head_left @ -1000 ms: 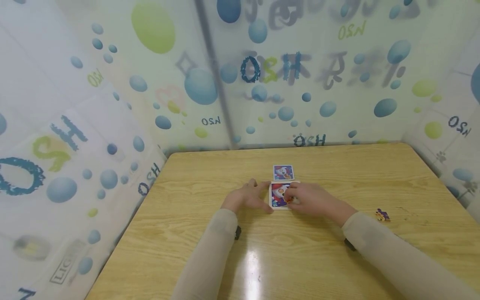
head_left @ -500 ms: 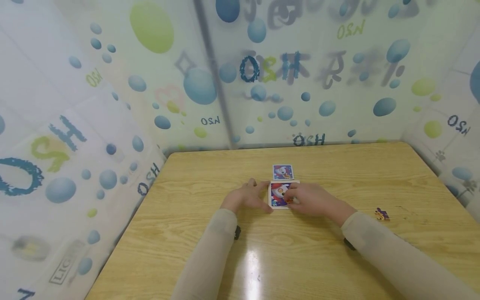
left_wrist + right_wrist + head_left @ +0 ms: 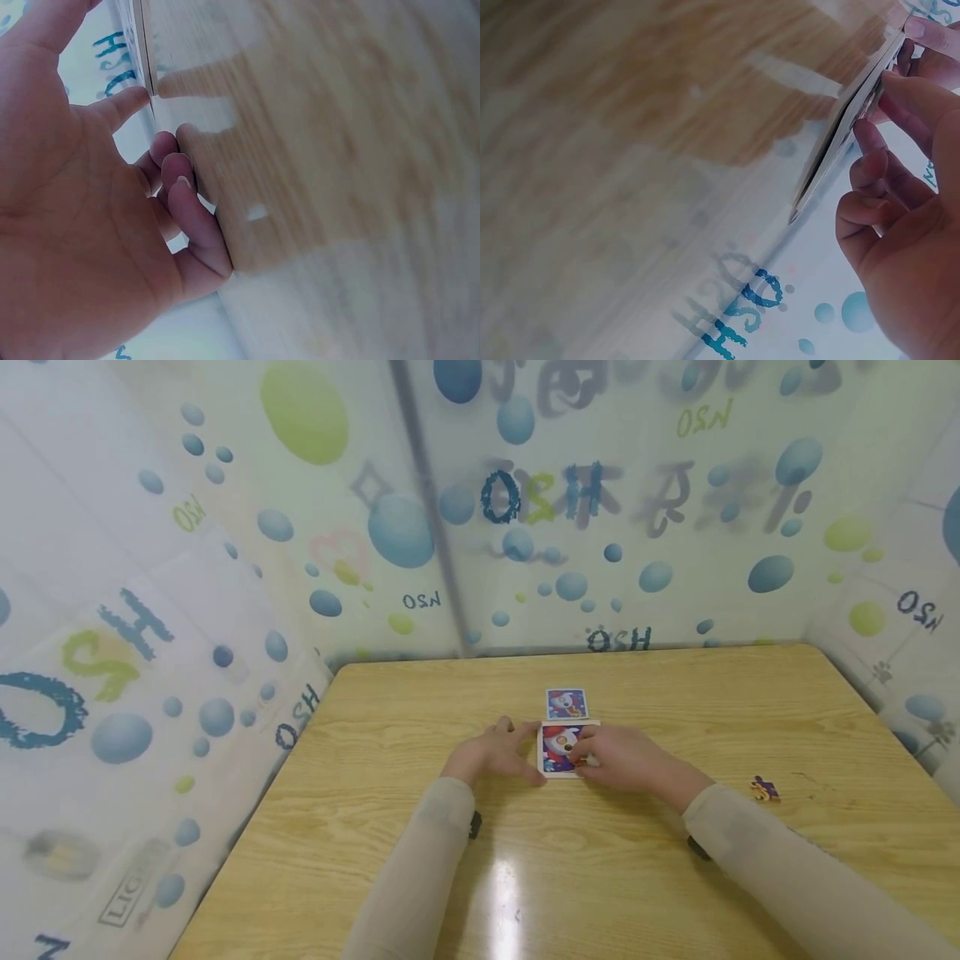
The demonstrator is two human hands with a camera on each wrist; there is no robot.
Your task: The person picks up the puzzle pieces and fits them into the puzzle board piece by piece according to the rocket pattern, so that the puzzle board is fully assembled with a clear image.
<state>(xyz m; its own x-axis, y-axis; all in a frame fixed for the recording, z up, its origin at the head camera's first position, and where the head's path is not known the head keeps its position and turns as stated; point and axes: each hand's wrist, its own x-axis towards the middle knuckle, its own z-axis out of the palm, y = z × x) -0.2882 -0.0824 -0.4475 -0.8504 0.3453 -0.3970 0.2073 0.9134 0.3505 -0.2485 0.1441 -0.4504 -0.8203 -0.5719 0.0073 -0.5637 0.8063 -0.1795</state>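
Note:
A small jigsaw puzzle (image 3: 556,750) in a white-bordered tray lies on the table, showing a white cartoon figure on red and purple. My left hand (image 3: 495,754) is at its left side, with thumb and forefinger spread against the tray's edge; in the left wrist view its other fingers curl loosely on the tabletop. Over the puzzle's right part, my right hand (image 3: 621,758) pinches a puzzle piece between thumb and fingertips, low against the board. Those fingers mostly hide the piece and the lower right corner. Edge-on in the right wrist view, the tray (image 3: 821,165) looks thin.
Just behind the puzzle lies a square picture card (image 3: 566,704) with the same figure. One loose purple and orange puzzle piece (image 3: 765,789) is to the right, near my right sleeve. Patterned curtain-like walls (image 3: 525,568) border the wooden table (image 3: 405,718).
My right fingers have shifted very slightly on the puzzle. The left hand, the card and the loose piece stay where they were.

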